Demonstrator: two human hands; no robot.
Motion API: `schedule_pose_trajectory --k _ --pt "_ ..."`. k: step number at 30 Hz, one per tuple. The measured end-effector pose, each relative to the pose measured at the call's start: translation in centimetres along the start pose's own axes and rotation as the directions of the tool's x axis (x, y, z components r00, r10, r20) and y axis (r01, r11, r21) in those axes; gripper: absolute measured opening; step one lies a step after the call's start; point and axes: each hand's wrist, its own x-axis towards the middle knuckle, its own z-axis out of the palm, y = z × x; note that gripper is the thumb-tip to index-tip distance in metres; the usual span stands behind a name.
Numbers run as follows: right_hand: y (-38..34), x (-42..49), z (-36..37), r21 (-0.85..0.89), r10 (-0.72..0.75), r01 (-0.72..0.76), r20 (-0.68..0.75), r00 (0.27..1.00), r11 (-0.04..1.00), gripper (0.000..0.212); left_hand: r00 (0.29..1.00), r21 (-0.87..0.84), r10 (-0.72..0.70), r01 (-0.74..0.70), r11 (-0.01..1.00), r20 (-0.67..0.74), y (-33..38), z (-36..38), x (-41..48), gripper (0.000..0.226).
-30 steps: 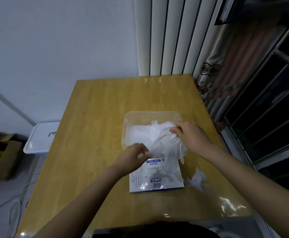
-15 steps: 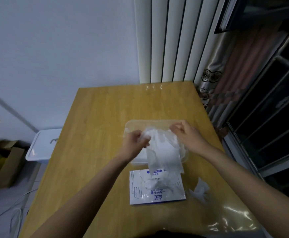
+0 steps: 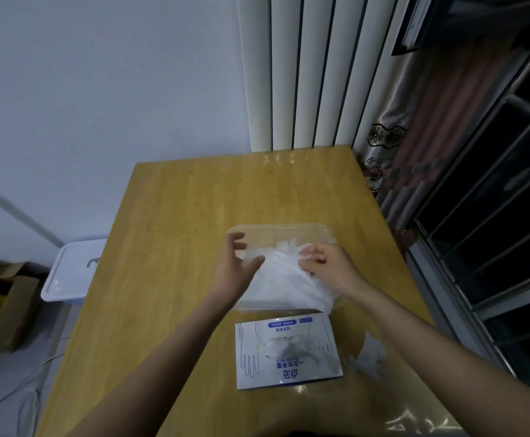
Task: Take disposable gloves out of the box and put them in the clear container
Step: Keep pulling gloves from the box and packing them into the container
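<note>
A sheaf of translucent white disposable gloves (image 3: 289, 275) is seen laid in the clear container (image 3: 276, 229), its long axis running from far left to near right, with the crumpled fingertips pointed away. The far end is pinched by the right hand (image 3: 330, 268). The left hand (image 3: 235, 266), fingers spread, has been loosed from it since half a second before, when the sheaf trailed over the box (image 3: 289, 370) on the table (image 3: 178, 234).

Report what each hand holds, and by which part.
Right hand pinches the glove bundle near its far end; left hand is open, gripping nothing.
</note>
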Motion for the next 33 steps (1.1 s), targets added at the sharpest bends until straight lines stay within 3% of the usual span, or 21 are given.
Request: schedule_pose_trajectory --k 2,6,9,11,13,16,18,20,22,24,26,28,30,32,33 --pt "-0.2 -0.2 0.0 -0.089 -0.054 0.056 0.027 0.998 0.994 0.017 0.997 0.094 0.082 -0.082 0.992 0.004 -0.2 -0.2 0.6 0.049" --pt "-0.3 -0.4 -0.2 -0.205 -0.153 0.165 0.072 0.986 0.965 0.016 0.988 0.309 0.108 -0.138 0.941 0.112 -0.3 -0.3 1.9 0.008" --pt "-0.5 -0.1 -0.6 -0.234 -0.213 0.206 -0.003 0.977 0.95 0.019 0.994 0.224 0.102 -0.109 0.968 0.045 -0.3 -0.3 2.4 0.006" --pt "-0.7 0.2 -0.7 -0.214 -0.237 0.211 -0.104 0.966 0.954 0.02 0.997 0.181 0.075 -0.074 0.981 0.003 -0.1 0.0 2.1 0.018" --pt "-0.9 0.5 -0.5 -0.155 -0.24 0.21 -0.205 0.949 0.965 0.02 0.992 0.138 -0.003 -0.015 0.99 0.129 0.4 0.5 1.4 0.039" --pt "-1.3 0.3 0.3 -0.046 -0.226 0.223 -0.286 0.931 0.974 0.023 0.906 0.063 -0.129 0.113 0.992 0.403 1.6 1.2 -0.2 0.059" --pt "-1.5 0.1 1.0 -0.038 -0.216 0.214 -0.275 0.937 0.976 0.024 0.887 0.001 -0.152 0.169 0.986 0.435 2.2 1.9 -0.5 0.048" --pt "-1.2 -0.2 1.5 -0.128 -0.189 0.165 -0.206 0.96 0.978 0.027 0.926 -0.043 -0.107 0.131 0.99 0.361 2.5 2.2 -0.2 0.031" --pt "-0.9 -0.3 1.4 -0.322 -0.148 0.097 -0.135 0.98 0.942 0.04 0.956 -0.036 -0.086 0.1 0.994 0.28 2.7 1.8 0.3 0.014" --pt "-0.6 0.0 0.7 -0.488 -0.159 0.072 -0.139 0.977 0.87 0.063 0.957 -0.009 -0.069 0.074 0.997 0.282 2.8 0.8 0.7 0.013" --pt "-1.1 0.4 -0.3 -0.472 -0.175 0.106 -0.103 0.979 0.875 0.087 0.928 -0.017 -0.038 0.048 0.999 0.371 3.3 -0.4 0.8 0.009" --pt "-1.9 1.0 -0.7 -0.339 -0.12 0.12 0.022 0.993 0.933 0.093 0.865 0.005 -0.035 0.037 0.999 0.501 4.0 -1.4 0.8 0.009" --pt "-2.0 1.8 -1.0 -0.206 -0.101 0.126 0.125 0.987 0.97 0.07 0.809 0.034 -0.044 0.03 0.999 0.586 4.3 -2.0 0.9 0.01" --pt "-2.1 2.0 -1.0 -0.136 -0.129 0.146 0.129 0.983 0.98 0.028 0.823 -0.016 -0.047 0.068 0.998 0.566 4.2 -2.6 1.2 0.011" --pt "-1.9 2.1 -1.1 -0.115 -0.139 0.151 0.111 0.984 0.982 0.022 0.851 -0.087 -0.052 0.114 0.99 0.523 3.9 -2.7 1.3 0.012"
